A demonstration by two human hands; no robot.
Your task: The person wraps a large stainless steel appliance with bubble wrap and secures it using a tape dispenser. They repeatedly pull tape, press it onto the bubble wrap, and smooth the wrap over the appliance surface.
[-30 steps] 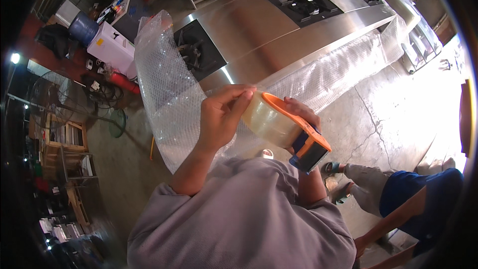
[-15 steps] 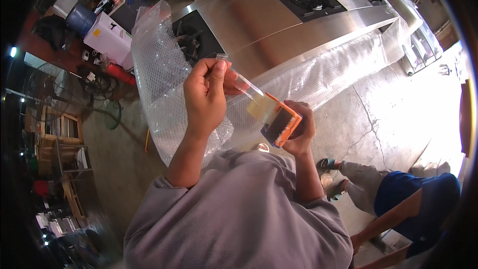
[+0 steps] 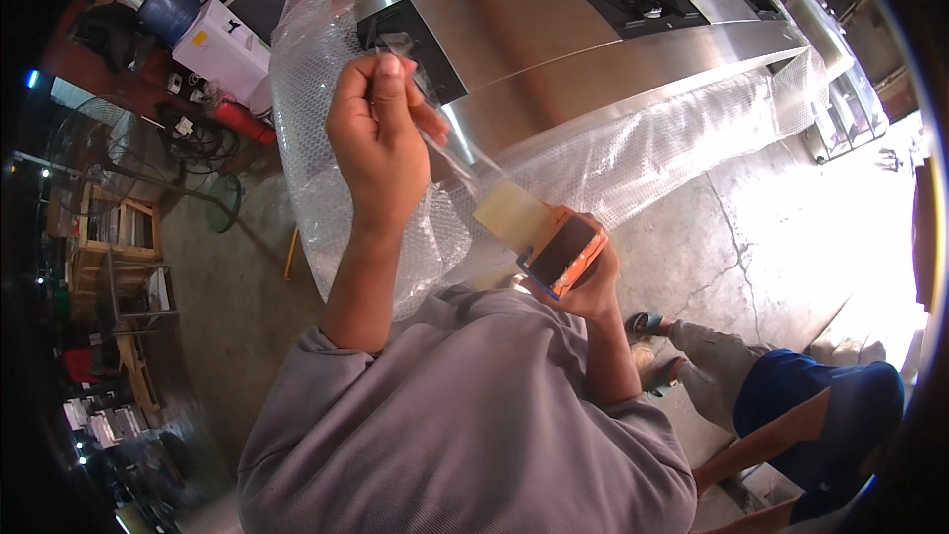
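Tape dispenser [image 3: 566, 251] just right of frame centre, gripped in right hand [image 3: 599, 285], with tape strip [image 3: 465, 159] pinched between left fingers [image 3: 389, 89]. Advised: hold evenly taut, avoid twisting, keep clear of bubble wrap [image 3: 304, 129].

At about 11 o'clock of the head view, the left hand [image 3: 381, 143] pinches, with a firm grip, the clear tape strip [image 3: 463, 154], which runs down to the tape roll [image 3: 510, 214]. The right hand [image 3: 599, 287], at 4 o'clock, holds the orange dispenser [image 3: 561, 255]. The steel stove [image 3: 554, 69] (with black burners) lies at 1 o'clock, bubble wrap [image 3: 308, 99] at 10, a co-worker in blue [image 3: 791, 415] at 4.
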